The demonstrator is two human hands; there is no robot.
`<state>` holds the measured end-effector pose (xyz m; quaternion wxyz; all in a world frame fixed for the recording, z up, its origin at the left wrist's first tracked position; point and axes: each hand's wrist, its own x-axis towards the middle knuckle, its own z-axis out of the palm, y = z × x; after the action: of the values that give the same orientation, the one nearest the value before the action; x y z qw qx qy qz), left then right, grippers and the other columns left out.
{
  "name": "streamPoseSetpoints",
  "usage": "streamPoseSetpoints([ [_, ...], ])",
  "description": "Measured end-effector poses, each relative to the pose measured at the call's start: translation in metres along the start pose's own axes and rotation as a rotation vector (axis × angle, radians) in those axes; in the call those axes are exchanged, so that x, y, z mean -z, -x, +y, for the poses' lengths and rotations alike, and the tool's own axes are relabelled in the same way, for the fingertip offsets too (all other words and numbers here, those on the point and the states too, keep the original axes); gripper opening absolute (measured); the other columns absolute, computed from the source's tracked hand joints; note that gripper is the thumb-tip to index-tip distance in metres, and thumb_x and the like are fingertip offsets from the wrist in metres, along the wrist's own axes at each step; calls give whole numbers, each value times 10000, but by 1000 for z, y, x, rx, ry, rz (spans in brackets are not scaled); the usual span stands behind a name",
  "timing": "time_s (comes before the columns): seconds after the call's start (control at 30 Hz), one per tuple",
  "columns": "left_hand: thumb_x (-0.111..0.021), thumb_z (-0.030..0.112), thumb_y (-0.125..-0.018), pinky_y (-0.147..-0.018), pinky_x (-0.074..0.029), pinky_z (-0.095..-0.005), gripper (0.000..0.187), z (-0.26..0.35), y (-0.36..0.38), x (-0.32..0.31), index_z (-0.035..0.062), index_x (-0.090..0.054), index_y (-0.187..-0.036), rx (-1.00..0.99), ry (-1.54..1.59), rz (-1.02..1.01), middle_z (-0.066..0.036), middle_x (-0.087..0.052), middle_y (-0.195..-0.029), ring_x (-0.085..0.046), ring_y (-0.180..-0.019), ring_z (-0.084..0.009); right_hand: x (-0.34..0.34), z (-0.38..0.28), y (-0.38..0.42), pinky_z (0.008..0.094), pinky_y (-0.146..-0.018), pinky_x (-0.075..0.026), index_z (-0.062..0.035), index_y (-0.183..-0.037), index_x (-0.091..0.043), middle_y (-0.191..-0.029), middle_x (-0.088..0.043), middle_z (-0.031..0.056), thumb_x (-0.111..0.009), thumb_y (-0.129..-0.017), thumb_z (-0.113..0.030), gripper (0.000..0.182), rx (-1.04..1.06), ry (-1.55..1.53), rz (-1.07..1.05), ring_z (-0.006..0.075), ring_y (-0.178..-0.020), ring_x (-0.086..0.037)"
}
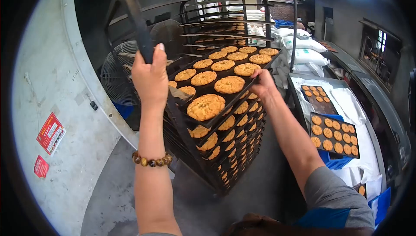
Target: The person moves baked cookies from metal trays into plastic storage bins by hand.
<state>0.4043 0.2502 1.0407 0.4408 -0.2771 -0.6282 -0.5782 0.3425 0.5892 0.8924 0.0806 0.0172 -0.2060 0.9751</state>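
My left hand [149,77] is closed around the dark upright post of a tall metal rack [138,19], with a beaded bracelet [151,160] on that wrist. My right hand [263,85] grips the right edge of the uppermost baking tray [219,120], thumb on top. Rows of round golden cookies [206,107] lie on this tray, which sits in the rack, tilted in the picture. Below it, more trays of cookies are stacked level upon level. The fingers under the tray edge are partly hidden.
At left is a large pale panel [56,106], with a round fan [121,73] behind the rack. To the right, a cookie tray [315,122] rests on a blue crate [333,162] beside a long cloth-covered bench [366,142]. White sacks [305,49] are piled farther back.
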Motion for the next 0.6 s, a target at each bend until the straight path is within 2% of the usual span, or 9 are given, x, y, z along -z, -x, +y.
streamPoseSetpoints([
  [0.1, -673, 282, -954, -654, -444, -286, 291, -2, -1, -5, -7, -645, -964, 1, 35, 15, -19, -603, -731, -519, -682, -91, -29, -24, 91, 536, -912, -508, -59, -711, -449, -854, -528, 108, -472, -635, 56, 140, 115, 39, 19, 281, -806, -541],
  [0.13, -674, 271, -956, -661, -445, -281, 280, 2, -1, -6, -7, -644, -960, 2, -13, 24, -13, -609, -746, -518, -694, -84, 17, -47, 84, 521, -984, -504, -25, -778, -504, -876, -571, 124, -472, -627, 56, 175, 112, 41, -50, 312, -870, -589],
  [0.2, -674, 336, -943, -743, -480, -300, 346, 8, 1, -5, 6, -678, -1049, 52, -51, 2, -41, -663, -838, -617, -777, -126, 23, -66, 138, 474, -978, -522, -1, -823, -533, -874, -589, 134, -473, -613, 58, 226, 188, 66, 19, 332, -872, -610],
  [0.23, -678, 265, -957, -697, -458, -273, 270, 11, 2, -9, -3, -657, -978, 21, -17, 37, -4, -630, -800, -533, -730, -82, 12, -72, 177, 460, -968, -532, 13, -842, -549, -884, -604, 146, -475, -610, 55, 248, 200, 91, 61, 335, -878, -619],
  [0.3, -668, 291, -961, -743, -475, -285, 305, 17, 3, -7, -10, -665, -1015, 65, -28, 17, -28, -661, -834, -573, -769, -103, 17, -86, 232, 471, -936, -552, 66, -929, -593, -970, -652, 194, -477, -607, 47, 343, 243, 83, 61, 350, -920, -650],
  [0.37, -655, 352, -952, -754, -488, -318, 378, 5, -3, 1, -17, -672, -1031, 72, -86, 17, -65, -682, -845, -612, -790, -150, 48, -103, 277, 462, -928, -559, 76, -926, -614, -1007, -667, 202, -477, -609, 44, 347, 220, 59, -51, 341, -950, -657],
  [0.43, -660, 355, -955, -806, -501, -364, 409, 9, -14, 5, -37, -679, -1068, 1, -310, 39, -105, -708, -897, -643, -816, -192, 25, -92, 331, 437, -891, -569, 30, -852, -616, -956, -666, 157, -484, -601, 48, 284, 323, 90, 147, 308, -905, -655],
  [0.5, -652, 402, -955, -853, -518, -365, 472, -27, -35, 6, -60, -684, -1046, -20, 35, -82, -130, -714, -966, -652, -863, -216, 6, -84, 380, 412, -853, -576, -28, -783, -601, -891, -657, 101, -499, -589, 49, 232, 436, 73, 271, 262, -863, -652],
  [0.6, -707, 398, -928, -844, -528, -422, 544, -41, -55, 15, -95, -628, -1142, 73, 16, -68, -229, -701, -1029, -653, -896, -307, 8, -58, 434, 387, -794, -564, -50, -701, -557, -796, -615, 93, -510, -598, 58, 157, 467, -54, 309, 261, -740, -617],
])
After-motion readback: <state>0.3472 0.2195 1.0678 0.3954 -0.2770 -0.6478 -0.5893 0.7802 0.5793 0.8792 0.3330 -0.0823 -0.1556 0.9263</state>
